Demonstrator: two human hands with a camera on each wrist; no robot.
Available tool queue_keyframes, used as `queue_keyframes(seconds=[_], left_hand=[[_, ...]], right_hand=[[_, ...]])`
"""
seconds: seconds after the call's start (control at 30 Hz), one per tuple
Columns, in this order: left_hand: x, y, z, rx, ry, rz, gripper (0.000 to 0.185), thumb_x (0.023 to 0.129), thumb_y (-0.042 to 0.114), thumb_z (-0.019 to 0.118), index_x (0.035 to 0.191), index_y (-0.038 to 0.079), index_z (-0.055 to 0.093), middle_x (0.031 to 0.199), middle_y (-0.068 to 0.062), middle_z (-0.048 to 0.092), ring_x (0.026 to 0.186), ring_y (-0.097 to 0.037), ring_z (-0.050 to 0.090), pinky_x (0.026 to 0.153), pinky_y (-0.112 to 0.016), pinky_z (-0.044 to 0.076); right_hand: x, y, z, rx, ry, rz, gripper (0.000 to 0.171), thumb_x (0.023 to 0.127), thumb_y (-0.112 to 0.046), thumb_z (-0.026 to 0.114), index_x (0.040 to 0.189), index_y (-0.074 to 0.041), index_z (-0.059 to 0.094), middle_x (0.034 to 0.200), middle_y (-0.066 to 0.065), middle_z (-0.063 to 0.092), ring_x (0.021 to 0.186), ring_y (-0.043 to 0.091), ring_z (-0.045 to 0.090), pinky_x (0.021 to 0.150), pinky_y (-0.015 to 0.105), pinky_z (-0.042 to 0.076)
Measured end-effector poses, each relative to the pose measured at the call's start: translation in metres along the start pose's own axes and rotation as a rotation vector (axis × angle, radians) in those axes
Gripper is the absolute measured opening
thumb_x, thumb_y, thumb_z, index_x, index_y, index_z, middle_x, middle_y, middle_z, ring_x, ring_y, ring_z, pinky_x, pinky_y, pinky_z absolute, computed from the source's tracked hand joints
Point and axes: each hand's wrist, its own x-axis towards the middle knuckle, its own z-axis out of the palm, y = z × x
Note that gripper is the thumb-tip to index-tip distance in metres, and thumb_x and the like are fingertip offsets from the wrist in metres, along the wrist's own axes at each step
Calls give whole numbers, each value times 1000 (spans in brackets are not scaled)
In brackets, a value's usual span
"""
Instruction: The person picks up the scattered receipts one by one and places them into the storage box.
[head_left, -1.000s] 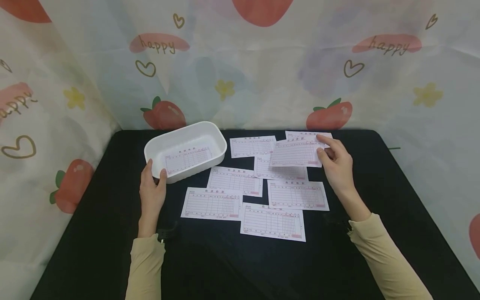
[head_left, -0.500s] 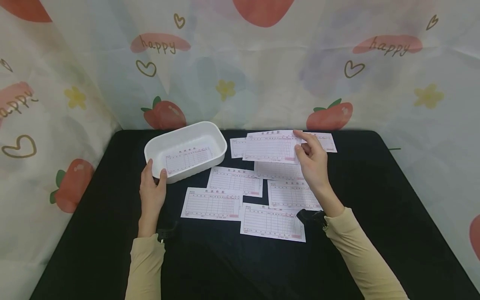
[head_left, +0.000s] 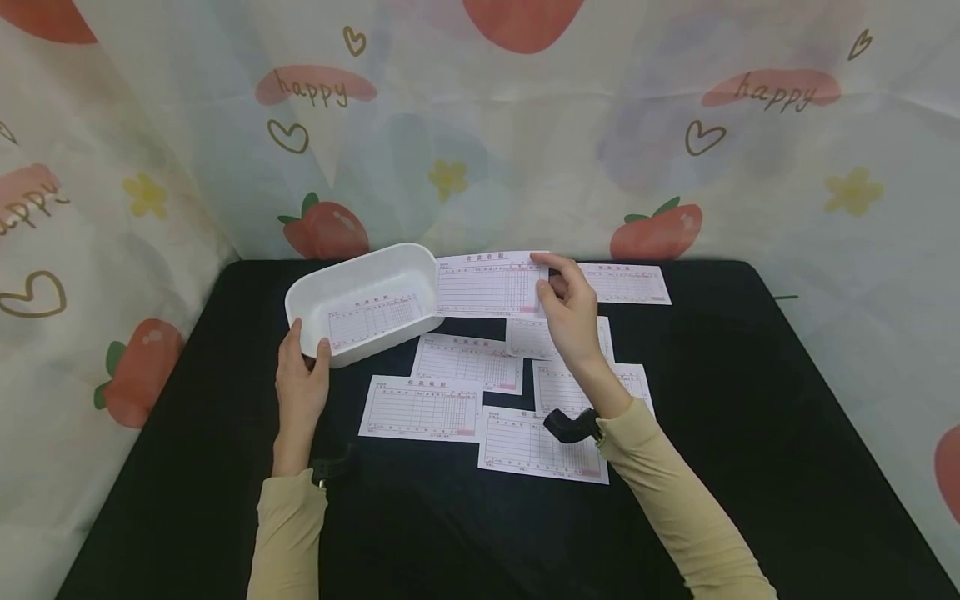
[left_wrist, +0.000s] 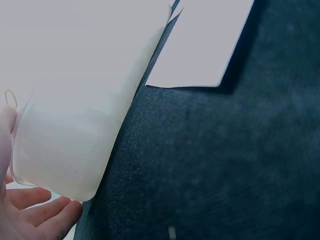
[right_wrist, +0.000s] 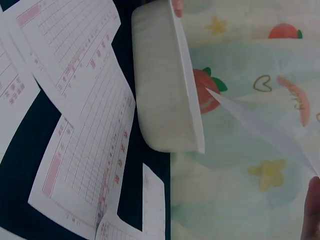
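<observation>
My left hand holds the near left corner of a white plastic tray, thumb on the front side and fingers round the end. In the left wrist view, fingertips lie against the tray's end. One printed receipt slip lies inside. My right hand pinches another receipt slip by its right edge, raised just beside the tray's right end. From the right wrist, this slip shows almost edge-on, above the tray rim.
Several loose receipt slips, some overlapping, lie on the black tabletop: a front one, a left one and a back right one. A patterned curtain hangs behind the table.
My right hand has carried its receipt slip leftwards from the back right of the slips to the tray's right end. My left hand stays at the tray's corner.
</observation>
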Motion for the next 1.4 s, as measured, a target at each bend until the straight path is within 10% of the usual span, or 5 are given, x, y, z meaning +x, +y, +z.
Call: queue_keyframes(seconds=[0.23,0.77,1.4], left_hand=[[0,-1,0,2,1,1,62,100,31,48,154,16,20,157,-15,26,139,-38,35,113,-56,31],[3,1,2,-8,16,19,62,99,30,49,154,16,22,157,-15,27,140,-38,35,112,-55,33],[1,0,0,7,14,9,62,99,30,49,153,16,23,157,-16,27,141,-38,33,113,-56,31]], right_hand=[[12,9,24,69,-20,47,35,95,3,46,127,-5,57,114,22,64,87,8,64,67,16,51],[36,3,74,90,-72,120,35,92,5,47,125,-2,59,122,14,57,59,7,42,48,19,27],[61,11,130,24,-148,172,36,89,7,48,121,-4,62,126,15,58,86,22,62,65,18,47]])
